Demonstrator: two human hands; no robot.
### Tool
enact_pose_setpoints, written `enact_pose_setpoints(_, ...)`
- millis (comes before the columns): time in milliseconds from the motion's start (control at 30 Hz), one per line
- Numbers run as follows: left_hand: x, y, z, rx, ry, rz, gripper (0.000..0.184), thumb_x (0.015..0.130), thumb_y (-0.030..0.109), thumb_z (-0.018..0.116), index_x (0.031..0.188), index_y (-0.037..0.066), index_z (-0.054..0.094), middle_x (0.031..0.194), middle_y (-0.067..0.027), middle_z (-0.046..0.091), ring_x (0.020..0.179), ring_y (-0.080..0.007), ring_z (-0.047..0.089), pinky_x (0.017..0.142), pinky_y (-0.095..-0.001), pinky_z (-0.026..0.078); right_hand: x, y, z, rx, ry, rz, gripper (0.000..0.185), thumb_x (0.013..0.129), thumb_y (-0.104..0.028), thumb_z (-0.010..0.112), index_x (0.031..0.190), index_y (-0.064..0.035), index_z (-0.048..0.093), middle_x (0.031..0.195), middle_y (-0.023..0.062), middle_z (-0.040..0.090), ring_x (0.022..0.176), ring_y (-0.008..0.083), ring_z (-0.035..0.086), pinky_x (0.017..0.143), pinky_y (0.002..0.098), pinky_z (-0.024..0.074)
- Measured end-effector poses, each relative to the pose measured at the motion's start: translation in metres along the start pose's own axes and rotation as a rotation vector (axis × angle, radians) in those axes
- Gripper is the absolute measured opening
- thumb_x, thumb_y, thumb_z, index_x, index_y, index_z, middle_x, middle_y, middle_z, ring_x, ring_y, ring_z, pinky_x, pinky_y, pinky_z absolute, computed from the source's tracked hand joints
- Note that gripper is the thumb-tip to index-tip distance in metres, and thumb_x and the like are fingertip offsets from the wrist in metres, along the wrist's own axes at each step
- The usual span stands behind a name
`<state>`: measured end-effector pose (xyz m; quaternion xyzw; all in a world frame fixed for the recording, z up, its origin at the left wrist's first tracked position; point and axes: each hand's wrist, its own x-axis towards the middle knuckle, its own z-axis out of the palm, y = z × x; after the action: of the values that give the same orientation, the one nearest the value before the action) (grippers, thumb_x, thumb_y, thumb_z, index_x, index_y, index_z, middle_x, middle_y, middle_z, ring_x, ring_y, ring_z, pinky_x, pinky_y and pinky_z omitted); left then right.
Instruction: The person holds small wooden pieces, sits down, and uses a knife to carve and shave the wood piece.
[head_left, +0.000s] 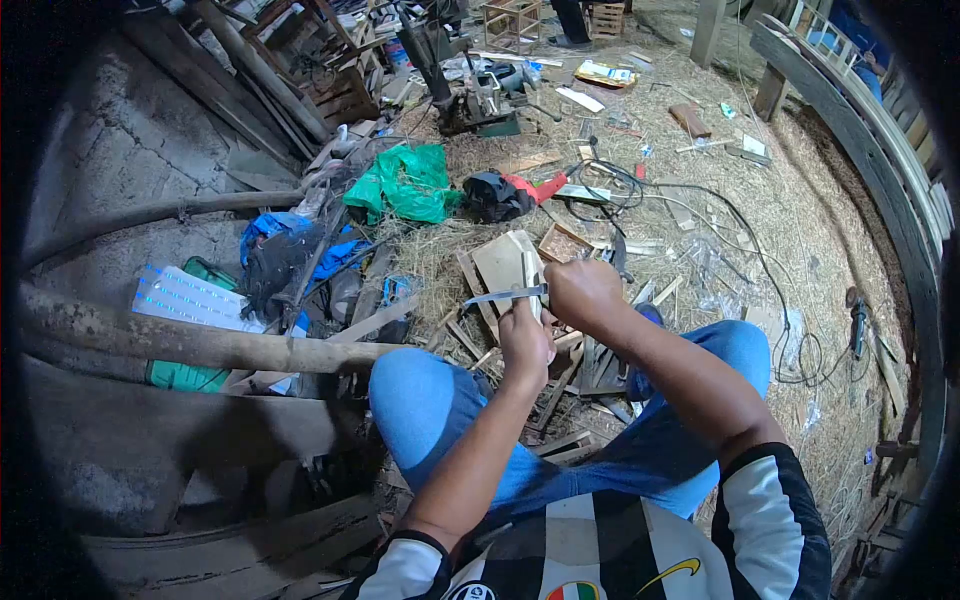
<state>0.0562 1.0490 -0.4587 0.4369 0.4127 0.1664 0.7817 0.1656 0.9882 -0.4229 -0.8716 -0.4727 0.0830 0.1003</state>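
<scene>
My left hand [526,342] is closed around the lower part of a narrow pale wood strip [531,268] that points away from me. My right hand [584,292] grips a knife whose blade [492,297] lies across the strip, pointing left, just beyond my left fingers. Most of the knife's handle is hidden in my fist. Just past the hands stands a pale wooden block [499,262]. A small open wooden box [565,243] lies beyond my right hand. Wood offcuts are scattered between my knees.
A green plastic bag [405,184] and a red-and-black power tool [510,194] with a coiled cable lie ahead. Farther off is a dark metal machine [470,100]. A log rail [200,335] runs along my left. An angled timber beam [850,110] borders the right; another person sits behind it.
</scene>
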Motion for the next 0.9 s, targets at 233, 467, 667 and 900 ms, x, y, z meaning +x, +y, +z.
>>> enact_pose_setpoints(233, -0.001, -0.003, 0.003, 0.055, -0.026, 0.041, 0.055, 0.103, 0.049, 0.034, 0.072, 0.007, 0.051, 0.051, 0.0014, 0.041, 0.034, -0.0101, 0.037, 0.031, -0.0258, 0.028, 0.012, 0.020, 0.008, -0.025, 0.022, 0.096, 0.018, 0.078, -0.016, 0.059, 0.080, -0.0041, 0.072, 0.079, 0.0212, 0.070, 0.076, 0.0353, 0.071, 0.064, 0.0462, 0.0567)
enact_pose_setpoints(467, -0.022, 0.004, -0.001, 0.016, -0.145, 0.034, 0.054, 0.103, 0.049, 0.030, 0.071, 0.010, 0.045, 0.047, 0.0014, 0.036, 0.032, -0.0101, 0.031, 0.030, -0.0252, 0.025, 0.025, 0.074, -0.019, -0.002, 0.189, 0.388, 0.016, 0.077, -0.012, 0.058, 0.080, -0.0041, 0.071, 0.083, 0.0183, 0.071, 0.076, 0.0355, 0.070, 0.066, 0.0474, 0.0558)
enact_pose_setpoints(667, -0.003, 0.007, -0.004, -0.051, -0.016, -0.033, 0.049, 0.102, 0.047, 0.036, 0.074, 0.009, 0.048, 0.049, 0.0011, 0.038, 0.033, -0.0105, 0.031, 0.031, -0.0264, 0.024, -0.001, 0.008, -0.007, 0.037, 0.092, 0.073, 0.012, 0.075, -0.017, 0.061, 0.080, -0.0082, 0.068, 0.071, 0.0182, 0.067, 0.070, 0.0372, 0.068, 0.062, 0.0499, 0.0539)
enact_pose_setpoints(900, -0.008, 0.014, 0.000, 0.028, 0.041, -0.043, 0.049, 0.099, 0.050, 0.042, 0.071, 0.010, 0.048, 0.048, 0.0017, 0.038, 0.034, -0.0101, 0.033, 0.031, -0.0264, 0.025, -0.003, -0.002, -0.001, 0.027, 0.015, -0.003, 0.016, 0.074, -0.020, 0.063, 0.082, -0.0078, 0.068, 0.072, 0.0177, 0.068, 0.068, 0.0364, 0.069, 0.061, 0.0492, 0.0548)
